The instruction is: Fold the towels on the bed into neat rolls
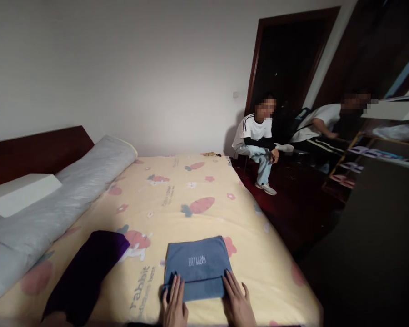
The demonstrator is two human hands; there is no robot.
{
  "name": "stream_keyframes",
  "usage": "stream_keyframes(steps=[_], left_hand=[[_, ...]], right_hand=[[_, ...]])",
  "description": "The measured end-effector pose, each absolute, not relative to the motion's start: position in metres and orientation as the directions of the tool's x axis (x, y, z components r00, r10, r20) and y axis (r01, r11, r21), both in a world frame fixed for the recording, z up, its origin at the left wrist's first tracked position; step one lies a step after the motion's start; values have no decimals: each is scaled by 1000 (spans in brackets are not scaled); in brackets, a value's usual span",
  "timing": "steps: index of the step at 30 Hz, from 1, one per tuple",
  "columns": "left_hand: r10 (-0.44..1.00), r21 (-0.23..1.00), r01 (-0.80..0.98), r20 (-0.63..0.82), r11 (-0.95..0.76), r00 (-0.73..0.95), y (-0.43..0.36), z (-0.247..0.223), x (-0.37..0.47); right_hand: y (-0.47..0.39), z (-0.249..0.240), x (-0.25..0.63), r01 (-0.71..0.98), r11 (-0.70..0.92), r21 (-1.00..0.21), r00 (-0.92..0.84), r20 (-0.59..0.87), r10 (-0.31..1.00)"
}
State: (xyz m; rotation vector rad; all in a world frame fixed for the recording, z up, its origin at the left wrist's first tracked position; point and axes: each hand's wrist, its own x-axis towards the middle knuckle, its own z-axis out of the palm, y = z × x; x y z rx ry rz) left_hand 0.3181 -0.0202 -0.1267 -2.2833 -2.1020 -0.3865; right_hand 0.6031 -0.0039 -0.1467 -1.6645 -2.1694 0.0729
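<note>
A blue-grey cloth (198, 261) with "HAPPY LIFE" printed on it lies folded into a rough square on the bed (238, 227), with a fold line across its near part. My left hand (174, 302) rests on its near left corner, fingers stretched out. At the near right corner, my right hand (237, 299) touches the cloth with its fingers spread. A dark purple cloth (88, 272) lies to the left, apart from both hands.
A long grey roll (71, 195) lies along the bed's left side, with a white box (23, 193) on it beside the dark headboard (41, 152). Two people sit beyond the bed at the right, near a shelf rack (347, 168). A small item (211, 154) lies at the far edge.
</note>
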Motion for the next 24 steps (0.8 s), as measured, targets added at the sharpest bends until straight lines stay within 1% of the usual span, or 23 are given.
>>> stream_keyframes(steps=[2, 5, 8, 11, 14, 16, 19, 24], left_hand=[[983, 168, 985, 186, -40, 8, -23, -134, 322], [989, 209, 978, 135, 25, -54, -22, -139, 322], [998, 229, 973, 68, -4, -12, -13, -126, 317], [995, 183, 981, -68, -65, 79, 1, -99, 312], [966, 170, 981, -223, -96, 133, 18, -68, 312], [945, 178, 979, -294, -95, 145, 29, -52, 312], [922, 178, 980, -359, -88, 148, 41, -36, 309], [866, 182, 980, -473, -83, 161, 43, -25, 296]], right_hand=[[-5, -155, 596, 919, 301, -256, -209, 330, 920], [-4, -160, 596, 899, 356, -254, -265, 332, 905], [2, -146, 598, 896, 343, -281, -263, 285, 922], [12, -106, 592, 892, 323, -316, -267, 207, 941], [29, -61, 585, 901, 288, -325, -288, 50, 956], [42, -42, 583, 904, 288, -316, -319, -50, 947], [55, -35, 584, 903, 302, -306, -352, -122, 928], [47, -49, 589, 912, 280, -299, -348, -207, 914]])
